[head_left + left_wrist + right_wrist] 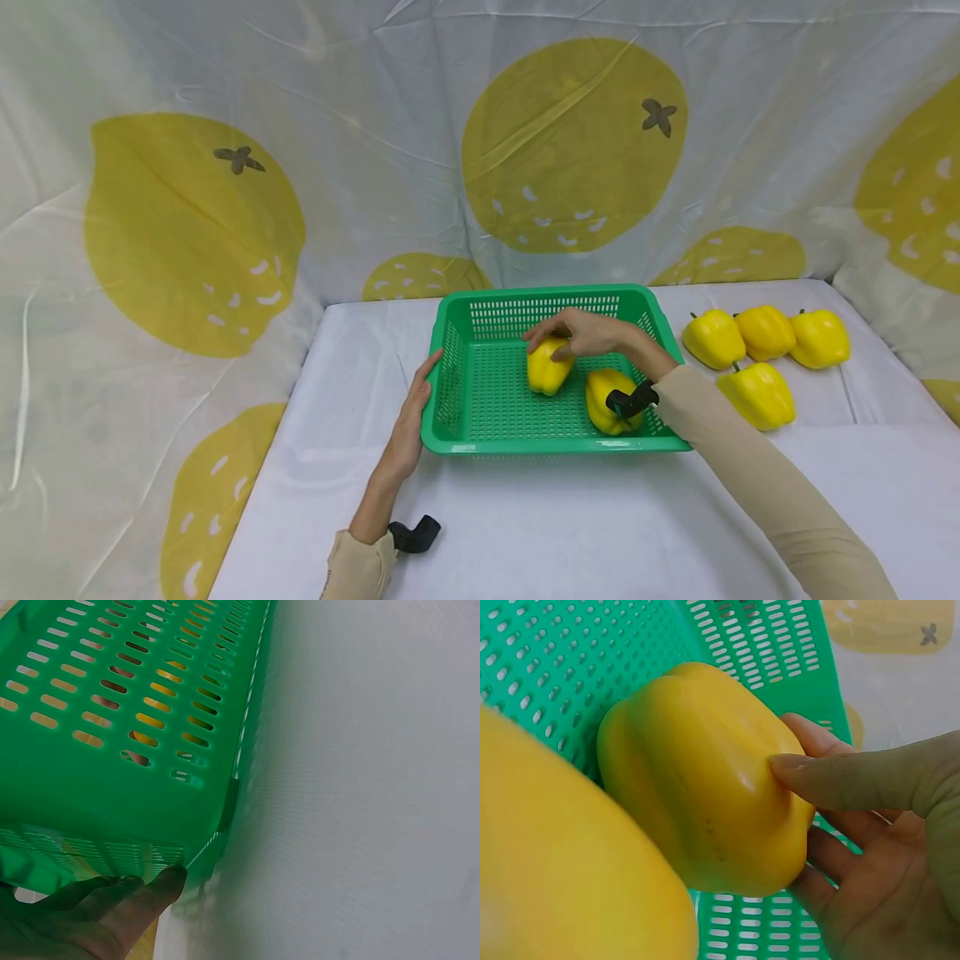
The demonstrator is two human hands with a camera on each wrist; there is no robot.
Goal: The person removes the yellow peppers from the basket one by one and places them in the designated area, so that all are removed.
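Inside the green basket (540, 447), near its middle, is the pepper (547, 377), its glossy flank filling much of my right wrist feed. The right hand (588, 332) pinches it, thumb on one side, fingers on the other; I cannot tell whether its base bears on the basket floor. The left hand (407, 427) lies along the outside of the left wall, its fingers fairly straight and touching the plastic. A second pepper (599, 394) lies at the basket's right, partly hidden from my head view by the black wrist camera (628, 402). Beyond the right wall, four peppers (713, 339) lie close together on the white table (540, 525).

From my end, I judge the held pepper light and firm, its skin smooth enough to slip from a fingertip grip. I'd hold it across its broad sides, thumb opposing several fingers, using the grooves between lobes. Hard thumb pressure could bruise or crack it, so modest, spread pressure seems best. The basket looks light and fairly stiff.
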